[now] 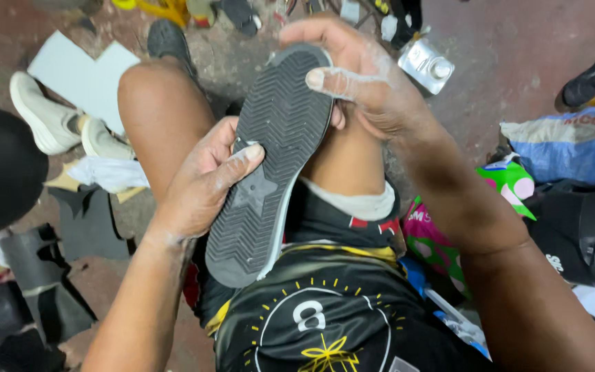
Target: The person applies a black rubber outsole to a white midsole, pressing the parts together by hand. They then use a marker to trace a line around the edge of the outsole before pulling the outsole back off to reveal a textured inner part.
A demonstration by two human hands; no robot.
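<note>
Head view, both hands [204,182] [363,76] grip shoe [270,165]

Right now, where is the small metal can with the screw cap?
In the head view, the metal can lies on the floor at the upper right, just beyond the right hand, which holds the toe end of the shoe sole.

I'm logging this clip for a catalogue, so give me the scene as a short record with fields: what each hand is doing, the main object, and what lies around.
held thing: shoe, dark zigzag sole up, resting across the lap
left hand: grips the sole's middle edge, thumb on the tread
right hand: wraps the toe end, thumb pressed on the sole
hands' surface: whitish dust or residue
floor, left: pale shoes, grey sheet, dark cut pieces
floor, right: small metal can, bags
</note>
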